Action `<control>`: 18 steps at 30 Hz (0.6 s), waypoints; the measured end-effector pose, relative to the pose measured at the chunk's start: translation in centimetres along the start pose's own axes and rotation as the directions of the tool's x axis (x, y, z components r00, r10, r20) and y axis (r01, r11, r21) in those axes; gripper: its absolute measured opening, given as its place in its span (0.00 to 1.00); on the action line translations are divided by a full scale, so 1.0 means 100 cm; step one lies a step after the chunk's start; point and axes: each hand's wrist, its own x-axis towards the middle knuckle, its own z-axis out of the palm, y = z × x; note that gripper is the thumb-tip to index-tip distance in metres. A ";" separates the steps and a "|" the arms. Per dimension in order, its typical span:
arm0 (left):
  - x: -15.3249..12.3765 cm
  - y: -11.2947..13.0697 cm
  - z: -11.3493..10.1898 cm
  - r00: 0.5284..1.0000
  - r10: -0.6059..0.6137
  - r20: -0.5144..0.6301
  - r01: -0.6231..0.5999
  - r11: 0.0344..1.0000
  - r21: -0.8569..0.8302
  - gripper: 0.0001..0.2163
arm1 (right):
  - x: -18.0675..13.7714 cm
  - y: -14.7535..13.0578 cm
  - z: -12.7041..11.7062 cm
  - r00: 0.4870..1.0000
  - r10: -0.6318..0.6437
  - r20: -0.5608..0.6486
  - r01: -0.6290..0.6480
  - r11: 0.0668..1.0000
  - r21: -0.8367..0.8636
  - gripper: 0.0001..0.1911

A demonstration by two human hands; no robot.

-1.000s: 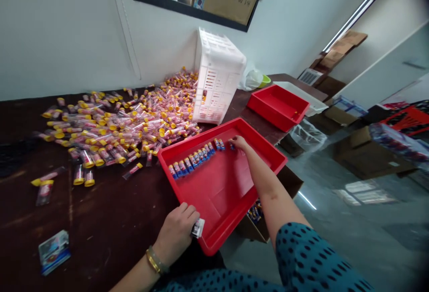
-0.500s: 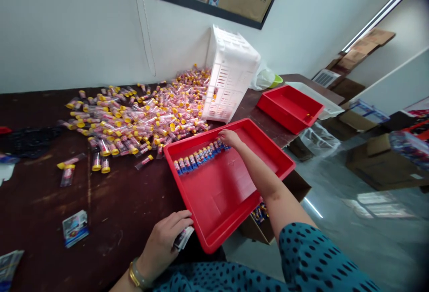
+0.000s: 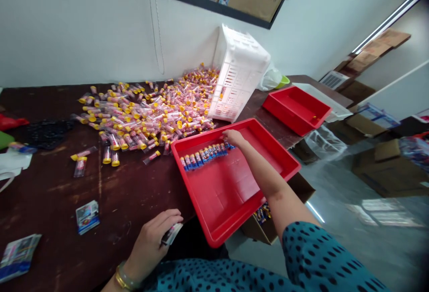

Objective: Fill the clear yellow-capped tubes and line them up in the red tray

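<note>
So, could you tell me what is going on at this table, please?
A person's right hand rests at the end of a row of small blue packets lined up in a red tray. The left hand holds a small card at the table's near edge. A heap of yellow-capped tubes lies behind.

the near tray is smooth glossy red plastic; the table is dark worn wood; the far tubes are clear shiny plastic; the crate is white plastic.
</note>
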 end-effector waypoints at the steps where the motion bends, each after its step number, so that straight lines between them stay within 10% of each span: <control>1: 0.000 -0.001 -0.001 1.000 0.004 -0.003 -0.004 1.000 0.003 0.12 | 0.001 0.003 -0.002 1.000 0.018 0.005 -0.018 1.000 0.002 0.16; 18: -0.016 -0.014 -0.003 1.000 -0.026 0.003 0.026 1.000 0.015 0.12 | -0.026 0.054 0.018 0.991 0.135 -0.019 -0.130 0.974 0.185 0.18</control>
